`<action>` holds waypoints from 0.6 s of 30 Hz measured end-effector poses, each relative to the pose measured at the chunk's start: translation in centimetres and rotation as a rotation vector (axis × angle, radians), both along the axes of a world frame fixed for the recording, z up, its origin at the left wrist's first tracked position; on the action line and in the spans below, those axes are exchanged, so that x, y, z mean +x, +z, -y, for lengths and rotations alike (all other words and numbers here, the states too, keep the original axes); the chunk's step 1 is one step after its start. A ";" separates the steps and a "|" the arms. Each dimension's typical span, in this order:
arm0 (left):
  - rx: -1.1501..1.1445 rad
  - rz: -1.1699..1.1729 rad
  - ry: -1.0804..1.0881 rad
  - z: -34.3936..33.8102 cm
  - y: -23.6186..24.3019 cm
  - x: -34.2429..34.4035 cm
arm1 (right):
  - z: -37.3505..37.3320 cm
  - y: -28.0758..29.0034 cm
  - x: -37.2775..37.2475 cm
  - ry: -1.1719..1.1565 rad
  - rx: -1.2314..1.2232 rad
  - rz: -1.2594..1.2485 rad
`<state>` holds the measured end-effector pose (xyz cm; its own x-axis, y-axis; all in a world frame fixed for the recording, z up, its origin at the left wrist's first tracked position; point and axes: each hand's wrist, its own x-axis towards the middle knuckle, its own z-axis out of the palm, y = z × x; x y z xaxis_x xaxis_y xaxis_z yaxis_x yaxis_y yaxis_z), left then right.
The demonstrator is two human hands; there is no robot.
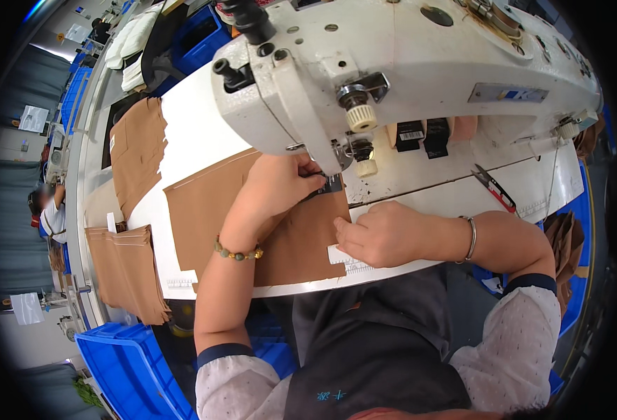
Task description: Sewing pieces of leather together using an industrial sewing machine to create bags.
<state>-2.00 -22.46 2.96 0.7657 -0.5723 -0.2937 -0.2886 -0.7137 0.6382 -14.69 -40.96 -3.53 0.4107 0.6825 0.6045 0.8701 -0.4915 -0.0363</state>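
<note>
A brown fabric panel (210, 210) lies flat on the white sewing table, its right part under the head of a white sewing machine (434, 52). My left hand (277, 185) rests on the panel, fingers closed at a small black label (331, 184) beside the needle area. The fingertips partly cover that label. At the panel's right edge my right hand (378, 234) is closed, with thumb and fingers pinching the fabric. The needle and presser foot are mostly hidden behind the machine head.
Black labels (436, 136) lie in stacks beneath the machine arm. Red-handled thread snips (494, 187) sit to the right. More brown panels (138, 154) and a folded brown stack (123, 262) are at left. A blue crate (133, 367) stands below. Another person (53, 213) sits far left.
</note>
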 end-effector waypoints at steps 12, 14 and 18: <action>0.005 -0.061 0.033 0.7 0.0 0.5 | 1.3 0.1 1.3 -0.222 0.043 0.002; -0.227 -0.058 0.032 0.8 -0.1 0.4 | 1.9 0.4 2.0 -0.284 0.025 -0.026; -0.226 -0.021 0.023 0.4 0.0 0.2 | 2.1 0.7 2.9 -0.340 0.014 -0.157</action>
<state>-1.83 -22.87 2.93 0.7741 -0.6080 -0.1762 -0.2589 -0.5581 0.7883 -11.74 -43.06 -2.81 0.7012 0.4832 0.5243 0.6405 -0.7499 -0.1655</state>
